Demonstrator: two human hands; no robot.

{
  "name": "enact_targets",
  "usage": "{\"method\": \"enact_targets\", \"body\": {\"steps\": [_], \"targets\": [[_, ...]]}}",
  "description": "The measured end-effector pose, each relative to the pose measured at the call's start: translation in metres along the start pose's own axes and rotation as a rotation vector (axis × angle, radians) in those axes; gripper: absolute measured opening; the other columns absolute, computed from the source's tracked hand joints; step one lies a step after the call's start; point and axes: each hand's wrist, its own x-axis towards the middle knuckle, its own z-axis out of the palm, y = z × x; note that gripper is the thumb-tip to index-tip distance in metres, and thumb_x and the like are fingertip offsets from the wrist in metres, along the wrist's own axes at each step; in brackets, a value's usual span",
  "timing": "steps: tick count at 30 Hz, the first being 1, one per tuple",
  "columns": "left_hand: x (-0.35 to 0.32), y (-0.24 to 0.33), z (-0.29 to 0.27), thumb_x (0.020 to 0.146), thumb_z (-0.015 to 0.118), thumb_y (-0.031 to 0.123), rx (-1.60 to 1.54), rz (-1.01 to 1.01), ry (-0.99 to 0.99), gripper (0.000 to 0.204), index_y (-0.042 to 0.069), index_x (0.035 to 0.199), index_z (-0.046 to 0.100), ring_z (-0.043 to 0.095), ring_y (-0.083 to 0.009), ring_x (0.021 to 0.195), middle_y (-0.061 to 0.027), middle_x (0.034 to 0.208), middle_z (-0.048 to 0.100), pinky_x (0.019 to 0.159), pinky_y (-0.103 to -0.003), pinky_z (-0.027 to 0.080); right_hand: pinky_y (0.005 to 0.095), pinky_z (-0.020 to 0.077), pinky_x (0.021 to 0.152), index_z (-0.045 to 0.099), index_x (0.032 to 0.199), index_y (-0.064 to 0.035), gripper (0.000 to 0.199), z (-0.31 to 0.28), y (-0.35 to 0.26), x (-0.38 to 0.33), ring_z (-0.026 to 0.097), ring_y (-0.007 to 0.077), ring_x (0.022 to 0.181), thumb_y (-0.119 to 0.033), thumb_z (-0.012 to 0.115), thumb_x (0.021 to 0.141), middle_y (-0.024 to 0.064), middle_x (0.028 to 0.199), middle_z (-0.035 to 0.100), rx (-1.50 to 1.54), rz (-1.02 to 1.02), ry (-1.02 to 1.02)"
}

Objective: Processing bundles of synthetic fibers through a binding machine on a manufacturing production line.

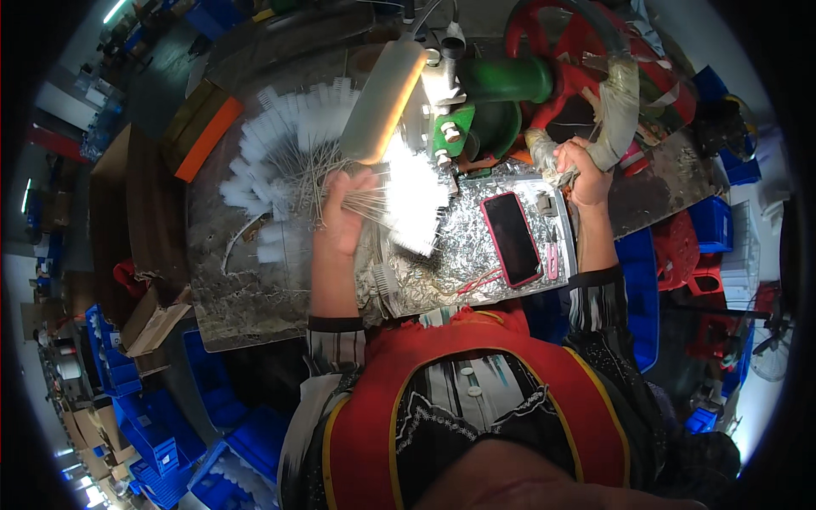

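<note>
My left hand (pixel 342 217) is closed around the thin wire stems of a bunch of white-bristled brushes (pixel 415 204). Their bristle ends fan out to the right under the lamp, washed out by glare. More wire-stemmed brushes (pixel 276 140) lie heaped just beyond and left of that hand. My right hand (pixel 585 174) grips the end of a thick curved handle (pixel 619 110) wrapped in tape or plastic film. This handle belongs to a green and red hand-operated machine (pixel 510 81) at the back of the table. The machine's working point is partly hidden by the lamp and glare.
A lit lamp (pixel 384 102) hangs over the brushes. On a foil-covered board (pixel 442 276) lie a red-edged phone (pixel 511 239) and small pink-handled snips (pixel 552 259). An orange-edged box (pixel 208 140) stands left. Blue bins (pixel 637 293) and a red stool (pixel 680 255) flank the table.
</note>
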Motion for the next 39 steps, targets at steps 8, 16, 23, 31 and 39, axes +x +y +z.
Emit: {"method": "enact_targets", "body": {"steps": [8,16,23,31,39], "targets": [[-0.002,-0.009,0.007,0.079,0.058,0.004,0.143,0.07,-0.087,0.022,0.0,0.1,0.054,0.06,-0.0196,0.084,-0.0134,0.095,0.061,0.075,-0.03,0.05,0.0303,0.041,0.067,0.047,0.053,-0.0016,0.021,0.004,0.006,-0.004,0.046,0.0158,0.05,-0.003,0.045,0.075,0.0075,0.05,0.045,-0.005,-0.003,0.059],[0.006,-0.009,-0.009,0.08,0.054,0.002,0.003,0.227,0.052,0.018,-0.002,0.098,0.053,0.058,-0.0222,0.085,-0.0157,0.097,0.059,0.078,-0.03,0.049,0.0254,0.0406,0.054,0.054,0.063,0.0013,0.012,-0.005,0.011,-0.002,0.049,0.014,0.05,-0.004,0.054,0.073,0.0069,0.055,0.051,0.073,-0.005,0.018],[0.007,-0.007,-0.006,0.081,0.055,0.004,0.053,0.172,0.089,0.021,-0.002,0.101,0.052,0.058,-0.022,0.084,-0.0151,0.099,0.059,0.077,-0.03,0.049,0.029,0.0406,0.057,0.048,0.052,-0.0042,0.024,-0.004,-0.064,0.026,0.049,0.0178,0.05,-0.013,0.057,0.072,0.0077,0.048,0.047,-0.101,0.391,0.038],[0.016,-0.008,-0.006,0.08,0.055,0.004,0.129,0.162,0.086,0.022,0.0,0.102,0.053,0.058,-0.0206,0.084,-0.014,0.101,0.058,0.077,-0.029,0.049,0.0253,0.0374,0.042,0.053,0.061,-0.0019,0.018,0.001,-0.085,0.038,0.047,0.0137,0.04,-0.016,0.061,0.069,0.0067,0.047,0.05,-0.116,0.32,0.007],[0.023,-0.006,0.0,0.08,0.056,0.004,0.129,0.206,0.087,0.023,0.0,0.102,0.053,0.056,-0.0191,0.079,-0.0122,0.099,0.059,0.074,-0.028,0.047,0.0262,0.0416,0.052,0.053,0.067,0.0035,0.009,-0.006,0.029,0.004,0.049,0.015,0.045,-0.003,0.053,0.074,0.0088,0.06,0.054,0.018,-0.196,-0.085]]}}
